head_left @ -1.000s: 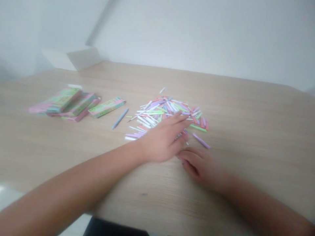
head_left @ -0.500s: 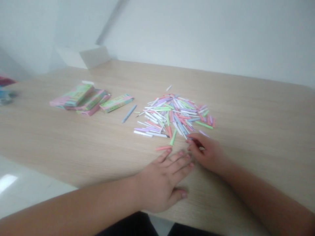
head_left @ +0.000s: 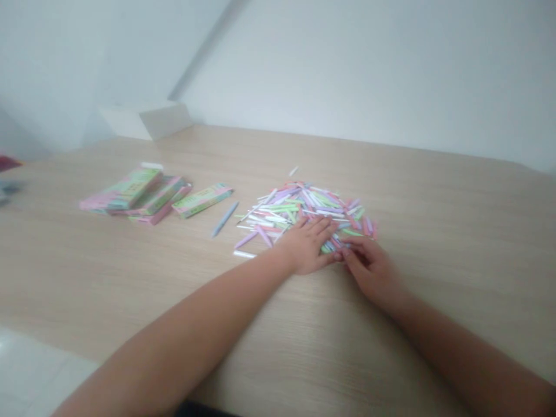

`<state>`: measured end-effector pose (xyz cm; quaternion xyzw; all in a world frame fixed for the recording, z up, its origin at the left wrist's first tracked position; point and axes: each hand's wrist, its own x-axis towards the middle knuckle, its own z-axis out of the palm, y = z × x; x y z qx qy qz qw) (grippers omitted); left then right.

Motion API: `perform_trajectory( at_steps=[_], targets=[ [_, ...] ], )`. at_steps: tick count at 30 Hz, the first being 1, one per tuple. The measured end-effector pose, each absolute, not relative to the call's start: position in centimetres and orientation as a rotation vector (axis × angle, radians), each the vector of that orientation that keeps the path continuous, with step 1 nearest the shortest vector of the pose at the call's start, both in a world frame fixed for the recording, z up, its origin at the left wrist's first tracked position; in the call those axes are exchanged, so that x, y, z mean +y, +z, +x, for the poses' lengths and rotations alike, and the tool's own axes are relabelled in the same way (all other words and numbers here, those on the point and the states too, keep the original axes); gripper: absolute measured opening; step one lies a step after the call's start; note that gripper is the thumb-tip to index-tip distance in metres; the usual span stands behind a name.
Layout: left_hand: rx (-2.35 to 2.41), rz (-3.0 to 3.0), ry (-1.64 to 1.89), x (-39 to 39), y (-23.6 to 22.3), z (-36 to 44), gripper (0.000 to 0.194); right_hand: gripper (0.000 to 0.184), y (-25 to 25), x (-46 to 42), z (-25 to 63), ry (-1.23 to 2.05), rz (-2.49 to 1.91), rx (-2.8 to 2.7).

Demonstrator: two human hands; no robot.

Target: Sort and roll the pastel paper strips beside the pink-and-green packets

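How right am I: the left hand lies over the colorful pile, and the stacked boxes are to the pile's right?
Wrong side: the head view shows the stacked boxes to the left of the colorful pile; the left hand lies over it.

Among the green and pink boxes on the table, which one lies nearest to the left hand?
The rightmost box, beside the blue-grey stick. It lies outside the heap that the others form farther left.

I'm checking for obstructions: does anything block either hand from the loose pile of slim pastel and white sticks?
Nothing visible does: the left hand lies over the pile, and the right hand is at its near-right edge.
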<state>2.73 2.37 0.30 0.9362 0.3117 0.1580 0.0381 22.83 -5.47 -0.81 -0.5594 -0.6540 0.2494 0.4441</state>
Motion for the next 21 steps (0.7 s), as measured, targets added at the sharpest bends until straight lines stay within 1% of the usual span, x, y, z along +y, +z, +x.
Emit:
perform_trajectory(
  at_steps=[5,10,17,21],
  targets=[
    [0.988,2.907,0.535,3.5,0.2,3.0,0.070,0.029,-1.1,-4.9,23.2,0.696,-1.385,-1.469],
    [0.969,2.946,0.598,3.1,0.3,2.8,0.061,0.030,-0.7,-5.2,22.6,0.685,-1.389,-1.469],
    [0.874,2.968,0.637,3.3,0.4,2.9,0.046,0.033,1.3,-5.1,24.6,0.556,-1.398,-1.420],
    [0.821,2.969,0.653,3.6,0.2,3.2,0.043,0.029,2.5,-2.4,28.8,0.341,-1.532,-1.325]
  ],
)
